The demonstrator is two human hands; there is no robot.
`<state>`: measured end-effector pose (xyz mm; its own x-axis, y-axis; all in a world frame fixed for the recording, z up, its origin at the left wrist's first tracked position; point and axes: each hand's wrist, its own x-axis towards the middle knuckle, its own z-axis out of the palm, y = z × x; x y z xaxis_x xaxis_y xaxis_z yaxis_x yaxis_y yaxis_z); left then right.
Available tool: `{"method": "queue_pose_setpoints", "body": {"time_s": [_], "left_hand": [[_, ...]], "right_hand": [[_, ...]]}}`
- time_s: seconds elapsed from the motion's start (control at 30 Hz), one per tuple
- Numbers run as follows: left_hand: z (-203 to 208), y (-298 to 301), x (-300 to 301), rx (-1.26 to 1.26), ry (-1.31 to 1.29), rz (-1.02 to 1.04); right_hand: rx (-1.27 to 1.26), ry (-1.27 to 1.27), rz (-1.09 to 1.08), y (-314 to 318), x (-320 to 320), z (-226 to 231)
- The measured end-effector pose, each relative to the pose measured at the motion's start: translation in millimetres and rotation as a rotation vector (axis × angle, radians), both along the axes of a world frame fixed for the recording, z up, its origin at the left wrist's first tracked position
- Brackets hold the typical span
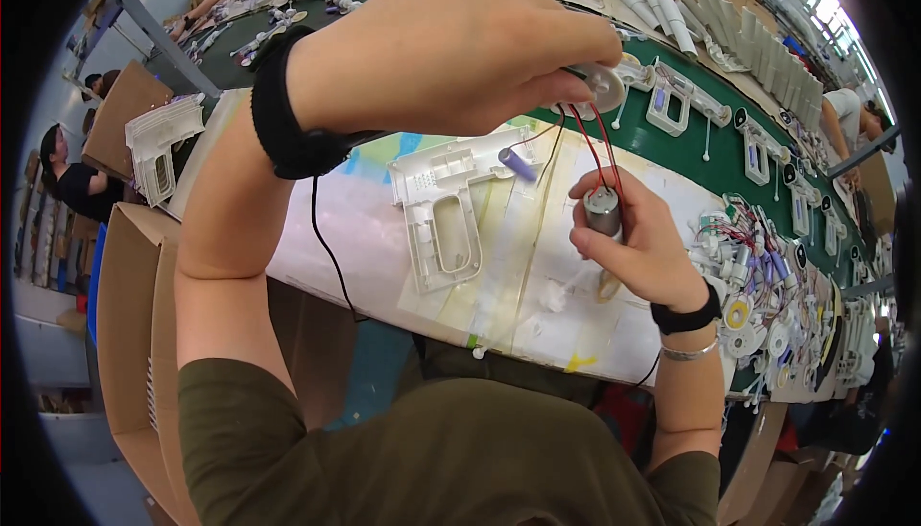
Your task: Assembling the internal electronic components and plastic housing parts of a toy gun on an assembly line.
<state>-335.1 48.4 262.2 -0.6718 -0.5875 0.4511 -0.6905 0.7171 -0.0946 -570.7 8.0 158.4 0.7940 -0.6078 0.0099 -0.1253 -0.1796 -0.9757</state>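
A white plastic gun-shaped shell [446, 195] lies on the pale flat worktable [326, 233], between a rectangular brown cardboard box [139, 305] at left and a tangled multicoloured plastic parts heap [758, 305] at right.

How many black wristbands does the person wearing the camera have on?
2: one wristband at the left hand, another wristband between the right hand, which holds a metal cylinder, and a bracelet.

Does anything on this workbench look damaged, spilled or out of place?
No damage or spill is evident. The heap of wired parts at right looks untidy, its pieces jumbled, while nearby white housings lie in a row.
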Motion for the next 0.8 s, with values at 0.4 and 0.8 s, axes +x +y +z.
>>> {"method": "queue_pose_setpoints", "body": {"time_s": [0.4,0.8], "left_hand": [[-87,35,56,0.263,0.468,0.408],[-220,72,49,-0.032,0.120,1.261]], "right_hand": [[-0.527,0.384,0.381,-59,60,21],[-1.139,0.232,0.164,-58,150,-126]]}}
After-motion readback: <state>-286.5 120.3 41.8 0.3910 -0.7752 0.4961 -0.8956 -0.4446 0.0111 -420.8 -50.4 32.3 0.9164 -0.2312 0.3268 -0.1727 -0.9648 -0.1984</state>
